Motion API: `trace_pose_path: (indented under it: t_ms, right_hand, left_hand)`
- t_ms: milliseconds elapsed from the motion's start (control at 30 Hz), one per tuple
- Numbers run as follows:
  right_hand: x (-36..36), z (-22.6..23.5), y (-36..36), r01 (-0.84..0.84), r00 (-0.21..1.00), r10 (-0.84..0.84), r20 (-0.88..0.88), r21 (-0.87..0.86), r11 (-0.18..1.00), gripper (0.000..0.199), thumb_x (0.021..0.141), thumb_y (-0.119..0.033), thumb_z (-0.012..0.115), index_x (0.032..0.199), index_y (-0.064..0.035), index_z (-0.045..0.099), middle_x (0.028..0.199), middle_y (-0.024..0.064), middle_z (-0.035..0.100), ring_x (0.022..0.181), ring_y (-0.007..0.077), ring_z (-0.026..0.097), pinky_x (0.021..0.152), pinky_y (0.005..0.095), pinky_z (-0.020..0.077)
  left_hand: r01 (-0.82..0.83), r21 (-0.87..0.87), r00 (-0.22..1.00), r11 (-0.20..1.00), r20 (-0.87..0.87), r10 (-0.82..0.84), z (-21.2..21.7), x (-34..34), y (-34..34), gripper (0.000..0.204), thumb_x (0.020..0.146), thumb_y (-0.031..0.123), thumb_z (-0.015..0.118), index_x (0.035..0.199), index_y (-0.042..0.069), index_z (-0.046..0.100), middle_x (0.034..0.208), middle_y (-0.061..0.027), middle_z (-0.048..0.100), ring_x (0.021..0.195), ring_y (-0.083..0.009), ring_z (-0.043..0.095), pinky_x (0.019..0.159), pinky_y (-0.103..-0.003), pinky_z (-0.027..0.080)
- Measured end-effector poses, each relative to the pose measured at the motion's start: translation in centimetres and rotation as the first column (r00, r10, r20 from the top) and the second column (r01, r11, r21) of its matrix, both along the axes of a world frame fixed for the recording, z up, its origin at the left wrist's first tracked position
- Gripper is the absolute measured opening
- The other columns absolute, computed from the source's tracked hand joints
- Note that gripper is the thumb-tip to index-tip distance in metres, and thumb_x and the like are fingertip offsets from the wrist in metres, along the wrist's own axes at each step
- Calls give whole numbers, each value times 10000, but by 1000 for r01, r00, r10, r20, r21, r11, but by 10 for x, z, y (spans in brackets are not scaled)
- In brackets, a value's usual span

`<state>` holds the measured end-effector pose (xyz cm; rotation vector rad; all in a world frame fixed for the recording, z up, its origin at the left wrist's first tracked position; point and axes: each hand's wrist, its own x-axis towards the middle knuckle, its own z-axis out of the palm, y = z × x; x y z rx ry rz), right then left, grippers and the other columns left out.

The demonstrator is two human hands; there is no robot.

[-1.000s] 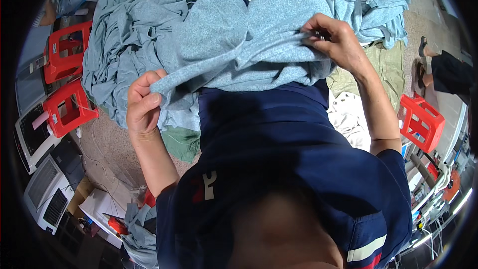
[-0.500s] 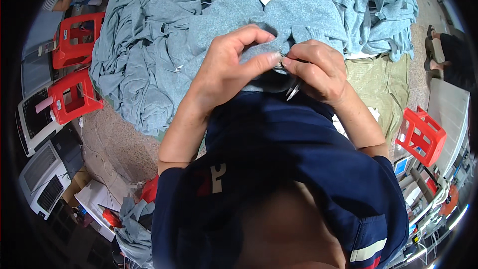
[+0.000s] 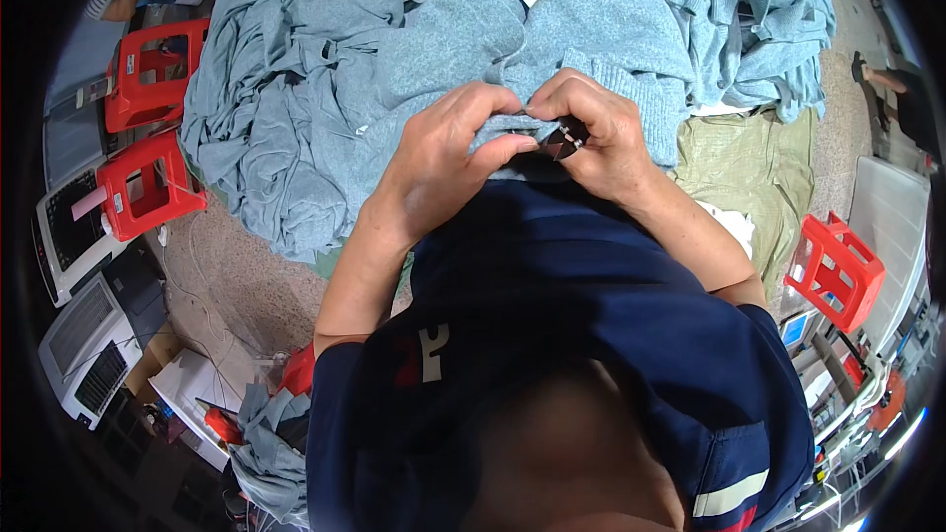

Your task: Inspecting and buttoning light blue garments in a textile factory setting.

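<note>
A light blue-grey knit sweater [image 3: 631,25] lies in front of me, its edge lifted toward my body. My left hand [image 3: 448,143] is closed, pinching that edge between thumb and fingers. Right beside it my right hand [image 3: 606,138] has its thumb and forefinger at the same fold, the fingertips of both hands almost touching. Small thread snips [image 3: 566,144], dark with metal glints, sit within the curl of my right hand; most of them is hidden by the fingers.
Heaped blue-grey knitwear [image 3: 286,89] covers the left, with another pile [image 3: 739,20] at the far right. Olive sheeting [image 3: 749,158] lies beneath. Red stools stand left [image 3: 148,182] and right [image 3: 838,271]. Other people are partly visible at both far edges.
Both hands have shifted slightly, the right one turning and moving left so the silver blades no longer point down toward me. The sweater edge between the hands is now drawn out flatter.
</note>
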<state>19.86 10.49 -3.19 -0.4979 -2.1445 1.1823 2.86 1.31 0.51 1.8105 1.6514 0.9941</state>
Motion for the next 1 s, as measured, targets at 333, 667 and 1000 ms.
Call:
trace_pose_path:
  t_ms: [333, 667, 1000]
  right_hand:
    - [1, -5, -7, 108, 990, -109, -90, -21, 994, 254, 627, 71, 700, 777, -36, 524, 778, 79, 612, 686, 225, 635, 534, 306, 478]
    - [35, -5, 39, -78, 921, -65, 384, 344, 936, 145, 742, -95, 574, 878, -62, 614, 866, 73, 628, 797, 243, 603, 667, 363, 520]
    - [57, -15, 81, -40, 841, 59, 538, -46, 998, 294, 768, -119, 666, 1060, -85, 663, 1000, 74, 642, 983, 261, 606, 873, 374, 489]
  left_hand:
    - [27, 189, 931, 982, -362, 44, -23, 6, -7, 196, 758, 161, 721, 737, 95, 538, 659, -50, 509, 608, -242, 540, 526, -340, 438]
    - [50, 29, 938, 998, -344, -37, -36, -22, -24, 162, 736, 157, 725, 783, 70, 596, 706, -55, 548, 660, -245, 530, 612, -341, 406]
    - [-35, -554, 949, 832, 242, 201, -18, -86, -77, 122, 781, 64, 705, 804, -14, 613, 767, -31, 579, 747, -150, 529, 727, -279, 387]
